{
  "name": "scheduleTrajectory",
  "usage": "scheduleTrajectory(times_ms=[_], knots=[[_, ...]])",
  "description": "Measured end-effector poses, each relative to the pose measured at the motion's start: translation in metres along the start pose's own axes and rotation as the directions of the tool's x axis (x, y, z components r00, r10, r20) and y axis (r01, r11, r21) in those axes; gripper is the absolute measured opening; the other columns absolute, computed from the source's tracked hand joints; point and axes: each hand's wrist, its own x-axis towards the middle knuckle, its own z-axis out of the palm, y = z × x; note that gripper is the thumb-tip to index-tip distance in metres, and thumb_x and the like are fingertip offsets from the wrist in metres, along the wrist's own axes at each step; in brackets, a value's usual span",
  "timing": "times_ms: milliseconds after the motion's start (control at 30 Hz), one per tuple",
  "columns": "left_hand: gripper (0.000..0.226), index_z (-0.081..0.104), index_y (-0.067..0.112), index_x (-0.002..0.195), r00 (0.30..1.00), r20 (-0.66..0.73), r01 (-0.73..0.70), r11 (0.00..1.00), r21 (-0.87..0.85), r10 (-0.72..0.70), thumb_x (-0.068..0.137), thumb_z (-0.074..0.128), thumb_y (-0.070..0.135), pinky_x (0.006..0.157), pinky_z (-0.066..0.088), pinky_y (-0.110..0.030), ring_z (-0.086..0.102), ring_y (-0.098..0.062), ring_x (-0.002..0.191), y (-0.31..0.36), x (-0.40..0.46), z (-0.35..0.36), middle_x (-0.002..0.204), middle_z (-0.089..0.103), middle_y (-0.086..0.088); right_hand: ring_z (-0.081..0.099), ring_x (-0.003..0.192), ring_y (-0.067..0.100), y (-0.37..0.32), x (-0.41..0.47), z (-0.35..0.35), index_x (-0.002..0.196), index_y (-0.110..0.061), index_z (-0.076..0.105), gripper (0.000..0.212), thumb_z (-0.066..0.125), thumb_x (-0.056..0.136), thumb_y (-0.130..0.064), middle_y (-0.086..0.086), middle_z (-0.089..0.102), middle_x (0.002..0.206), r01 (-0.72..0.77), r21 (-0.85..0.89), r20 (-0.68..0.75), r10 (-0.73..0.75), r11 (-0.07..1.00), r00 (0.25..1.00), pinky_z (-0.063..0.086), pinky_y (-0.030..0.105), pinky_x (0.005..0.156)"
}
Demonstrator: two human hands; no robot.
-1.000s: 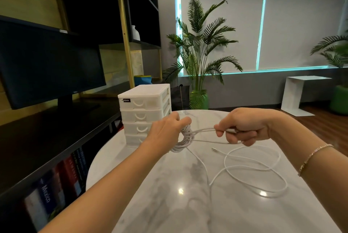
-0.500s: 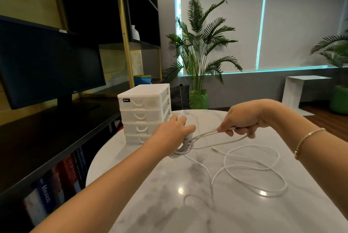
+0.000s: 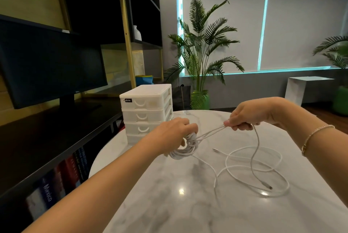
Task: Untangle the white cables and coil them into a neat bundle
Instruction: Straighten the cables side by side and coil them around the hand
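Gripping the coiled bundle (image 3: 185,147) of white cables, your left hand (image 3: 172,135) has its fingers curled round the loops, just in front of the white drawer box (image 3: 146,109); your right hand (image 3: 250,115) sits further right of the box, well apart from it, its fingers pinching several strands (image 3: 211,132) that run taut back to the bundle; a bracelet (image 3: 313,136) circles that wrist. From the right hand one strand drops to the desk (image 3: 169,204), joining the loose loops (image 3: 254,172) that sprawl on the marble top, right of the box and nearer you; two plug ends (image 3: 215,149) lie among them. Behind the box stands a potted palm (image 3: 202,59); left of the box, a dark monitor (image 3: 47,67) on a black shelf, with books (image 3: 56,182) below.
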Motion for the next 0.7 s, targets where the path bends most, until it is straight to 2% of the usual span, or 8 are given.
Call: scheduleTrajectory(times_ms=[33, 100, 200, 300, 400, 467, 567, 700], knots=[[0.038, 0.048, 0.023, 0.123, 1.0, -0.011, 0.0, 0.998, -0.062, -0.001, 0.09, 0.058, 0.007, 0.08, 0.05, -0.033, 0.052, -0.019, 0.098, 0.0, -0.001, -0.001, 0.114, 0.051, -0.001, 0.042, 0.056, 0.013, 0.001, 0.001, 0.001, 0.069, -0.017, 0.061, 0.035, 0.056, 0.091, -0.043, -0.006, 0.049, 0.055, 0.044, -0.006, -0.034, -0.044, 0.999, 0.998, 0.03, 0.027, 0.058], [0.035, 0.056, 0.021, 0.117, 0.997, -0.077, -0.01, 0.977, -0.215, -0.007, 0.085, 0.066, 0.009, 0.084, 0.05, -0.028, 0.053, -0.015, 0.096, 0.0, -0.005, -0.004, 0.109, 0.057, 0.003, 0.042, 0.062, 0.015, 0.003, 0.006, 0.005, 0.074, -0.016, 0.064, 0.031, 0.056, 0.091, -0.04, -0.003, 0.05, 0.061, 0.142, 0.101, -0.11, -0.131, 0.985, 0.985, 0.035, 0.028, 0.065], [0.027, 0.065, 0.013, 0.101, 0.963, -0.266, -0.08, 0.891, -0.448, -0.047, 0.076, 0.076, 0.01, 0.073, 0.042, -0.01, 0.054, -0.008, 0.08, 0.006, -0.011, -0.01, 0.087, 0.057, 0.011, 0.037, 0.061, 0.015, 0.0, 0.015, 0.016, 0.076, -0.013, 0.065, 0.022, 0.057, 0.092, -0.025, 0.0, 0.045, 0.063, 0.311, 0.367, -0.248, -0.23, 0.877, 0.941, 0.036, 0.027, 0.061], [0.026, 0.063, 0.017, 0.095, 0.91, -0.38, -0.109, 0.791, -0.602, -0.164, 0.074, 0.077, 0.014, 0.067, 0.043, -0.012, 0.054, -0.005, 0.07, 0.017, -0.015, -0.016, 0.078, 0.055, 0.016, 0.033, 0.057, 0.013, -0.008, 0.023, 0.035, 0.076, -0.015, 0.064, 0.021, 0.055, 0.094, -0.022, -0.001, 0.04, 0.062, 0.382, 0.513, -0.305, -0.253, 0.768, 0.918, 0.033, 0.025, 0.055], [0.031, 0.052, 0.031, 0.091, 0.861, -0.422, -0.123, 0.687, -0.717, -0.286, 0.077, 0.075, 0.016, 0.065, 0.046, -0.016, 0.056, -0.006, 0.071, 0.023, -0.015, -0.02, 0.079, 0.056, 0.016, 0.03, 0.055, 0.011, -0.024, 0.027, 0.054, 0.095, -0.002, 0.066, 0.03, 0.052, 0.095, -0.028, 0.0, 0.039, 0.063, 0.38, 0.58, -0.261, -0.277, 0.721, 0.925, 0.03, 0.022, 0.052], [0.033, 0.047, 0.034, 0.094, 0.845, -0.406, -0.073, 0.677, -0.733, -0.348, 0.079, 0.073, 0.018, 0.064, 0.046, -0.014, 0.056, -0.005, 0.072, 0.023, -0.016, -0.02, 0.08, 0.054, 0.017, 0.029, 0.054, 0.012, -0.033, 0.028, 0.062, 0.101, 0.004, 0.063, 0.036, 0.05, 0.096, -0.028, 0.002, 0.039, 0.062, 0.36, 0.596, -0.228, -0.278, 0.718, 0.933, 0.028, 0.022, 0.051], [0.033, 0.045, 0.031, 0.101, 0.825, -0.379, -0.005, 0.666, -0.746, -0.419, 0.082, 0.07, 0.02, 0.067, 0.045, -0.011, 0.055, -0.002, 0.076, 0.02, -0.018, -0.017, 0.083, 0.053, 0.02, 0.028, 0.05, 0.011, -0.039, 0.026, 0.067, 0.094, -0.003, 0.062, 0.028, 0.048, 0.097, -0.027, -0.001, 0.04, 0.055, 0.318, 0.572, -0.178, -0.264, 0.756, 0.948, 0.028, 0.021, 0.048], [0.051, 0.042, 0.036, 0.119, 0.82, -0.348, 0.014, 0.624, -0.781, -0.454, 0.082, 0.07, 0.015, 0.078, 0.047, -0.02, 0.056, -0.006, 0.087, 0.015, -0.018, -0.019, 0.098, 0.054, 0.013, 0.031, 0.051, 0.011, -0.046, 0.024, 0.074, 0.074, -0.011, 0.062, 0.031, 0.045, 0.098, -0.018, -0.001, 0.045, 0.056, 0.267, 0.532, -0.075, -0.269, 0.804, 0.96, 0.029, 0.021, 0.049]])
